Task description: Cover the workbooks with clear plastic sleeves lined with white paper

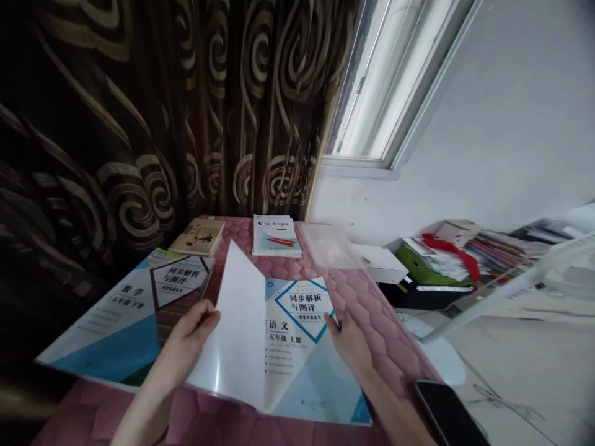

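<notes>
A blue-and-white workbook (302,365) lies front up on the pink quilted surface. A white glossy sheet (237,322), perhaps a book jacket flap, stands half raised along the workbook's left side. My left hand (193,325) pinches the outer edge of this sheet between thumb and fingers. On the other side, my right hand (346,337) grips the workbook's right edge, thumb on top of its front. Just left of my left hand, a larger blue-and-white workbook (116,334) with a brown-framed panel lies on the same surface, partly hidden by my forearm.
Farther back on the pink quilted surface (232,427) lie a brown book (199,235), a stack of thin books (276,238) and clear plastic sheets (328,244). A phone (449,415) is at the right edge. Beyond are a white box (379,263) and piled papers (497,254).
</notes>
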